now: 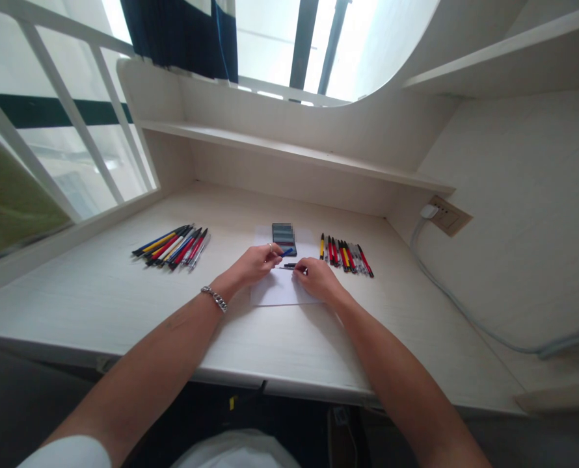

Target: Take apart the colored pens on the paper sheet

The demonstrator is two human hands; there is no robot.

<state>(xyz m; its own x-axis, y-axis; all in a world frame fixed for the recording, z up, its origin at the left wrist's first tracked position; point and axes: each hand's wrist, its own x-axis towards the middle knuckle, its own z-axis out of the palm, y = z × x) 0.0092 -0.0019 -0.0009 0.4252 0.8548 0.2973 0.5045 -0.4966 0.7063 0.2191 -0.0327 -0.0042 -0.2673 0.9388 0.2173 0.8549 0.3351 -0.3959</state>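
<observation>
My left hand point(257, 263) is closed on a blue pen part point(287, 251) over a white sheet of paper point(280, 289) in the middle of the desk. My right hand point(316, 278) is closed on a thin dark pen piece point(287, 266) that points toward the left hand. The two hands almost meet above the sheet. A dark phone point(284, 238) lies just beyond them on the paper's far edge. A fan of coloured pens point(172, 246) lies to the left, and a row of pens point(347, 255) lies to the right of the phone.
The white desk point(123, 299) has a low shelf point(289, 151) along its back. A wall socket point(446, 215) with a plug and a pale cable point(465, 312) sits at the right. A white railing point(65, 110) stands at the left.
</observation>
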